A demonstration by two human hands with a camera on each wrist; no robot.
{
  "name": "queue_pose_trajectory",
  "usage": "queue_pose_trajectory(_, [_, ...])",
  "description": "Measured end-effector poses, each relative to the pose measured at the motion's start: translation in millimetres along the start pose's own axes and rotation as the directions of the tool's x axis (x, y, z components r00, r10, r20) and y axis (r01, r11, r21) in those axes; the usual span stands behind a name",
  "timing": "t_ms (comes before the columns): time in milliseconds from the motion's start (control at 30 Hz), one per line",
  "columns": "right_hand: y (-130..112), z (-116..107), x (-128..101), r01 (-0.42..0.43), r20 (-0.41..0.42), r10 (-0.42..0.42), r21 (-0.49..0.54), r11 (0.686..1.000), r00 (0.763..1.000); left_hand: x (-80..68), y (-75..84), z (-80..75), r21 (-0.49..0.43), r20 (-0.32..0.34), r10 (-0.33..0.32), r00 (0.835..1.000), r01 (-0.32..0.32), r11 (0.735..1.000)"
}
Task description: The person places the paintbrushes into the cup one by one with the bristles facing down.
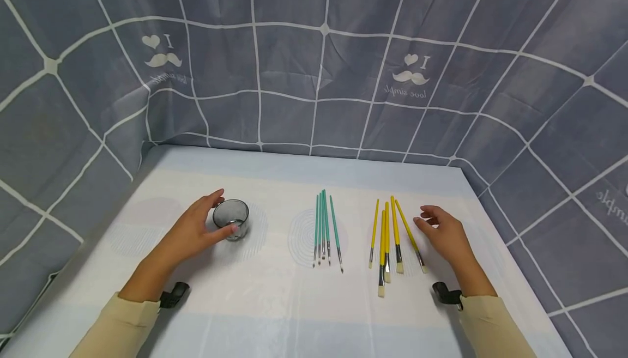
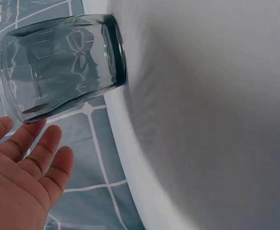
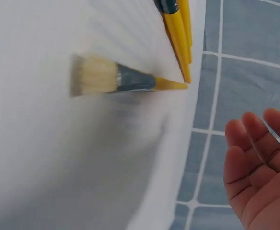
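On the left of the table stands an upright smoky glass tumbler (image 1: 227,212). My left hand (image 1: 196,226) is spread beside it, the thumb overlapping its near side in the head view. In the left wrist view the loosely bent fingers (image 2: 49,148) lie close by the rim of the glass (image 2: 65,62). Over on the right, my right hand (image 1: 444,231) hovers beside several yellow-handled paintbrushes (image 1: 395,227). Nothing is in its relaxed fingers (image 3: 252,139), and the nearest flat-bristled paintbrush (image 3: 135,79) lies apart from them.
Several slim green-handled paintbrushes (image 1: 322,222) lie side by side near the table's middle, bristles toward me. A pale patterned cover lies over the table (image 1: 275,298). Behind it and at both sides hangs a grey curtain (image 1: 289,64) with white lines.
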State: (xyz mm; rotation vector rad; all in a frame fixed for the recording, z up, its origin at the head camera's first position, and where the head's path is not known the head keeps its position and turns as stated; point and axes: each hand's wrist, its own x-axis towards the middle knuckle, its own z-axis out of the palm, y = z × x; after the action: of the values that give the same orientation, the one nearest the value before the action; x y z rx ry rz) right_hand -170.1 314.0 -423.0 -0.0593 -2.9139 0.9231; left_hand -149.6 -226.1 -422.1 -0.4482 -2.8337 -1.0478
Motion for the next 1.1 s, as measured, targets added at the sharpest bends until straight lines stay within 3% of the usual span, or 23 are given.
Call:
queue_pose_trajectory(167, [10,5,6,-0.106,0.001,0.106,0.088,0.991,0.994,2.5,-4.7,2.9,-0.047,0.005,-0.002,1.0,0.003,0.999])
queue_pose_trajectory(400, [19,12,9,-0.139,-0.011,0.143,0.163,0.977,0.99,4.7,-10.6,9.4,-0.05,0.01,0.012,1.0,-0.012,0.999])
queue_pose_trajectory(733, [20,16,17,-0.163,0.01,0.167,0.28,0.946,0.986,5.4,-17.7,12.1,-0.168,0.096,-0.102,0.99,0.118,0.979])
queue_pose_trajectory(1100, [27,22,23,-0.222,0.056,0.216,0.341,0.913,0.975,4.2,-23.2,20.8,-0.24,0.085,-0.132,0.988,0.149,0.959])
